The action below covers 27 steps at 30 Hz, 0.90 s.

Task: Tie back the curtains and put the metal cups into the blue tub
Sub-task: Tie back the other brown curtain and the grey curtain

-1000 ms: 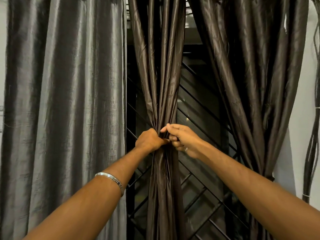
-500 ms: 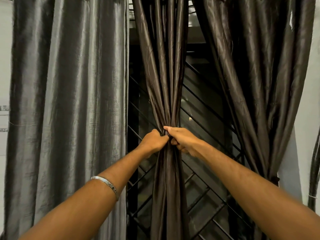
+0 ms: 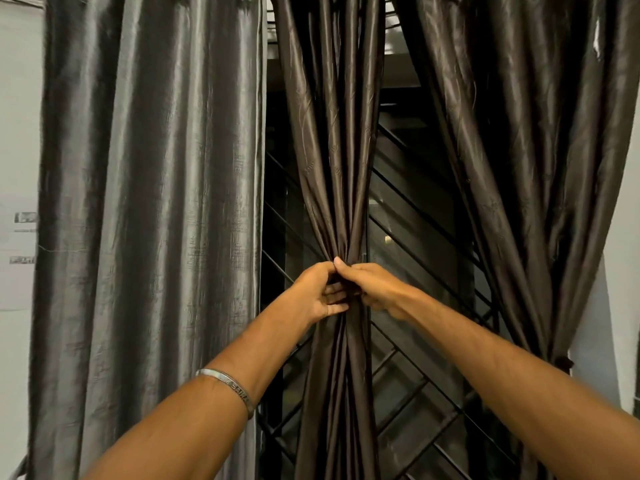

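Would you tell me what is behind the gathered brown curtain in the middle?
Behind the middle curtain a dark window with a slanted metal grille shows on both sides. The part directly behind the fabric is covered.

Brightness: dim indoor scene, soft even light from the viewer's side.
Sheen: the grey curtain (image 3: 149,220) carries long pale streaks down its folds.
Shadows: deep between the folds of the brown curtain (image 3: 337,161); the window (image 3: 412,216) right of it is nearly black.
Glare: one small faint spot on that glass.
Focus: sharp centrally, slightly soft toward the edges.
Distortion: verticals bow outward left of the grey curtain.
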Tool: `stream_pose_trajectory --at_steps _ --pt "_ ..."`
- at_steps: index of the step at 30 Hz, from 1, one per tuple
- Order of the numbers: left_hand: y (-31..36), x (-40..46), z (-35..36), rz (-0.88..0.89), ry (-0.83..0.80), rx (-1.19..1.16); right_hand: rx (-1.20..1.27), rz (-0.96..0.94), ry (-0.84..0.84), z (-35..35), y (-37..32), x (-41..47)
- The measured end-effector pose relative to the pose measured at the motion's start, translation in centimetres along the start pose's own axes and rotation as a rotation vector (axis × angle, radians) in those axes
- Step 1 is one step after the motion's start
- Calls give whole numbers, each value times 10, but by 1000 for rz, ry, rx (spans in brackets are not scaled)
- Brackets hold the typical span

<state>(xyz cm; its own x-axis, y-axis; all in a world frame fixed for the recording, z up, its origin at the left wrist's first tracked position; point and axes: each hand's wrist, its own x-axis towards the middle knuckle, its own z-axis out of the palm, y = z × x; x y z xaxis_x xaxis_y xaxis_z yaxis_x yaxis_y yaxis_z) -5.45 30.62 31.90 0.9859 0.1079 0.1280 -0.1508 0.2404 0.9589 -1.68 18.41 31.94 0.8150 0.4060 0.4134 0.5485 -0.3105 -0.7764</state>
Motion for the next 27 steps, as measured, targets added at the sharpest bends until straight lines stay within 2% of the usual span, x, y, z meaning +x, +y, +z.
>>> stream_pose_trajectory --at_steps 3,6,11,15,19,24,27 --pt "-3 4 -5 8 1 -3 -16 -6 -79 2 1 -1" --pt "-8 9 -8 20 -7 -23 133 42 -78 -1 -2 1" --pt "-12 9 -10 49 -10 135 325 117 -88 -6 0 1" --pt "-9 6 -9 -1 -51 223 365 147 -75 -7 0 2" --pt "-11 11 -4 -12 -86 192 418 178 -41 -3 -1 -1" --pt "-12 11 10 3 26 133 617 227 -8 15 -9 0" --pt "-8 12 13 -18 13 86 736 241 -11 16 -9 -2"
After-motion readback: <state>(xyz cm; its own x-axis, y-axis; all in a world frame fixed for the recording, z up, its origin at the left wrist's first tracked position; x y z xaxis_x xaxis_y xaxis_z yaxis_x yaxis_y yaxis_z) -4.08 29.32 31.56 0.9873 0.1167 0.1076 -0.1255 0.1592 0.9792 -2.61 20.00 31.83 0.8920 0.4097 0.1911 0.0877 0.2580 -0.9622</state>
